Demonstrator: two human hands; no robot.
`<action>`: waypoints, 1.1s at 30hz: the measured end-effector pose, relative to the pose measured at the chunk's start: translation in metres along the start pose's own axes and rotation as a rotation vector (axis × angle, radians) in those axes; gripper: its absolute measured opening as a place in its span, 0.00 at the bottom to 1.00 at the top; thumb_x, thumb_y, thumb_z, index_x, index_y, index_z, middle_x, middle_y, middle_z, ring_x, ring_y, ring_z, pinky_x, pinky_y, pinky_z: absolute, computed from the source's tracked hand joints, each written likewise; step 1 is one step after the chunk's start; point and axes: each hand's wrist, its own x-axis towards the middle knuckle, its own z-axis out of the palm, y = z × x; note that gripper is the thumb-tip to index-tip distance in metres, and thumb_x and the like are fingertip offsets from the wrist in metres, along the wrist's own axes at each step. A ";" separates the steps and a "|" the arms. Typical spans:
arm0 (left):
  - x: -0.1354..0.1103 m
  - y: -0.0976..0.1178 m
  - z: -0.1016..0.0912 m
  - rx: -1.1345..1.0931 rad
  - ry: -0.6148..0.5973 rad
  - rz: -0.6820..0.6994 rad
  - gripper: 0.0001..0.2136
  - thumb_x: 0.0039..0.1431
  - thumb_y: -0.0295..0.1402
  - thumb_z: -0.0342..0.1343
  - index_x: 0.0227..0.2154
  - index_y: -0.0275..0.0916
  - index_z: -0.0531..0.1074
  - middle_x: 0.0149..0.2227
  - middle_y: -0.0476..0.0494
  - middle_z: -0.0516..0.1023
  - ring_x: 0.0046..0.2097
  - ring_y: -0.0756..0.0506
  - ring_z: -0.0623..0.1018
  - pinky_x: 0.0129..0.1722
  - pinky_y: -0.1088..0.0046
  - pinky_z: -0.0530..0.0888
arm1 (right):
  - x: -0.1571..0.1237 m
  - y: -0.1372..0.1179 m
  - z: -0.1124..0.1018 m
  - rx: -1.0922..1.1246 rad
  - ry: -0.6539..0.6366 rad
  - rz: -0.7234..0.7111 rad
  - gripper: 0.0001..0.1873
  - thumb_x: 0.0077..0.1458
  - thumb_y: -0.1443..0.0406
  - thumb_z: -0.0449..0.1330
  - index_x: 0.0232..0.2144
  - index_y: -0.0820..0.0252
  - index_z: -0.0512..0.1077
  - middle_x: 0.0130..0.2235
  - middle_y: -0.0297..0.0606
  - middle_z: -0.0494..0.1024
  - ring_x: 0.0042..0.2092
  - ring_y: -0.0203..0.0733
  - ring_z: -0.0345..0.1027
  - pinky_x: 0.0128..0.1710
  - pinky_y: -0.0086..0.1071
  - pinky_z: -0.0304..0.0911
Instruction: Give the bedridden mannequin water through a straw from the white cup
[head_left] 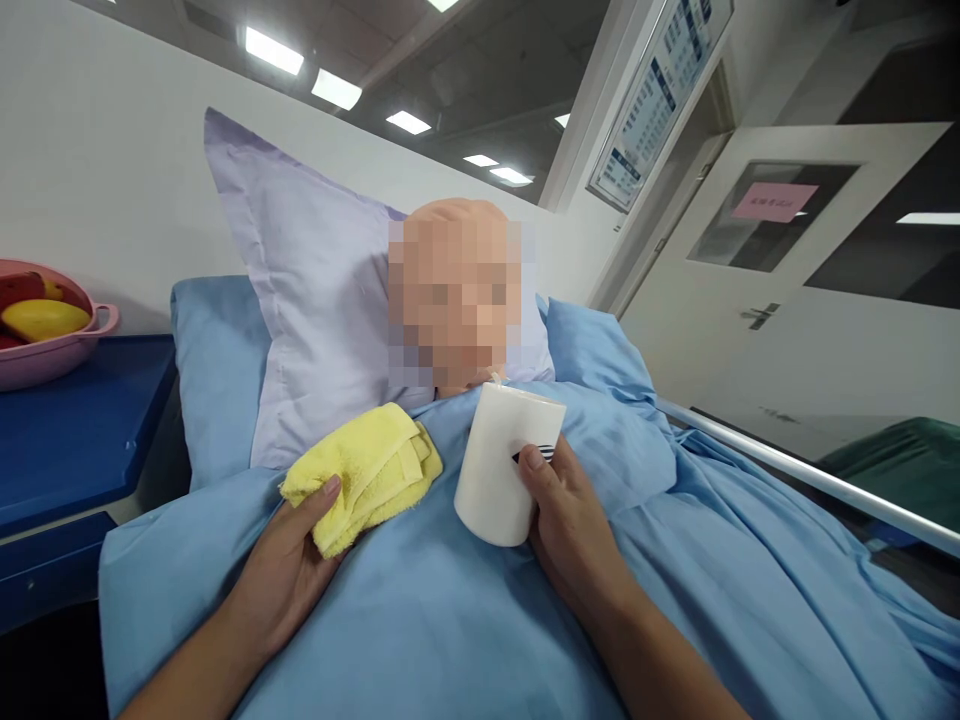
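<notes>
Hands were apart, each clamped on its own thing: left hand (pixel 289 560) with the thumb on top of a towel (pixel 367 470), right hand (pixel 574 520) wrapped round a cup (pixel 502 460).

Landmark = pillow (pixel 315 300), lilac, propped against the wall.
- Sheet (pixel 450 640): blue, spread below the pillow, covered a lying figure up to the neck; both hands rested on it.
- Table (pixel 75 430): blue, left of the pillow, well apart from both hands.
- Rail (pixel 810 475): metal, ran off to the lower right of the pillow along the bed edge.
- Bowl (pixel 45 365): pink, left of the pillow, on the table, fruit inside.
- Towel: yellow, folded, just below the pillow's lower edge, lying on the sheet.
- Cup: white, tilted, rim up, below the pillow's right corner, close under the figure's chin. Couldn't tell whether rim touched the chin.
</notes>
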 end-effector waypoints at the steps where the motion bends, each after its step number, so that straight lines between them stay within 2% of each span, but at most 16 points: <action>1: 0.000 0.000 0.000 -0.002 -0.001 0.000 0.24 0.61 0.26 0.56 0.61 0.39 0.64 0.55 0.35 0.75 0.56 0.36 0.74 0.59 0.57 0.70 | 0.000 0.000 0.000 -0.005 0.001 -0.002 0.29 0.55 0.49 0.61 0.57 0.47 0.66 0.47 0.37 0.79 0.47 0.49 0.72 0.44 0.38 0.70; 6: 0.001 -0.001 0.000 -0.025 0.008 0.009 0.24 0.62 0.27 0.55 0.61 0.38 0.63 0.55 0.35 0.75 0.57 0.36 0.73 0.59 0.57 0.70 | 0.000 -0.004 0.004 -0.050 0.020 -0.063 0.26 0.58 0.50 0.59 0.58 0.44 0.65 0.52 0.35 0.76 0.50 0.48 0.70 0.45 0.37 0.69; 11: 0.000 -0.001 -0.003 -0.027 0.005 0.006 0.24 0.63 0.30 0.55 0.61 0.39 0.64 0.56 0.36 0.74 0.58 0.36 0.73 0.59 0.57 0.70 | 0.000 -0.008 0.006 -0.107 0.011 -0.136 0.26 0.61 0.51 0.56 0.60 0.43 0.63 0.59 0.33 0.70 0.56 0.48 0.66 0.50 0.38 0.67; 13: 0.001 -0.002 -0.004 -0.028 0.001 0.002 0.24 0.62 0.31 0.55 0.61 0.39 0.64 0.56 0.36 0.74 0.58 0.36 0.72 0.60 0.57 0.69 | 0.000 -0.007 0.005 -0.134 0.039 -0.152 0.28 0.60 0.50 0.56 0.61 0.42 0.61 0.62 0.31 0.67 0.60 0.49 0.61 0.55 0.41 0.64; 16: 0.001 -0.002 -0.006 -0.038 -0.013 0.001 0.23 0.63 0.31 0.55 0.61 0.40 0.64 0.56 0.36 0.74 0.58 0.36 0.72 0.60 0.57 0.69 | 0.000 -0.005 0.004 -0.194 0.125 -0.181 0.31 0.60 0.50 0.57 0.63 0.38 0.56 0.67 0.26 0.58 0.67 0.47 0.49 0.63 0.42 0.54; 18: 0.001 -0.002 -0.006 -0.042 -0.010 -0.001 0.24 0.63 0.31 0.55 0.61 0.40 0.64 0.56 0.36 0.74 0.58 0.37 0.73 0.60 0.57 0.69 | -0.001 -0.005 0.004 -0.216 0.153 -0.200 0.33 0.59 0.50 0.57 0.64 0.39 0.54 0.68 0.25 0.54 0.69 0.46 0.45 0.65 0.42 0.51; 23: 0.000 -0.003 -0.005 -0.066 0.029 -0.017 0.24 0.62 0.32 0.56 0.61 0.40 0.64 0.56 0.37 0.75 0.57 0.37 0.73 0.60 0.58 0.70 | -0.002 -0.006 0.007 -0.199 0.171 -0.226 0.35 0.58 0.51 0.60 0.64 0.40 0.55 0.68 0.29 0.57 0.68 0.48 0.48 0.63 0.42 0.55; 33: -0.001 -0.003 -0.004 -0.071 0.043 -0.011 0.22 0.60 0.31 0.58 0.58 0.40 0.68 0.53 0.38 0.77 0.56 0.39 0.75 0.59 0.60 0.71 | -0.003 -0.003 0.008 -0.132 0.175 -0.176 0.34 0.57 0.53 0.62 0.63 0.41 0.57 0.66 0.33 0.61 0.66 0.48 0.54 0.61 0.43 0.60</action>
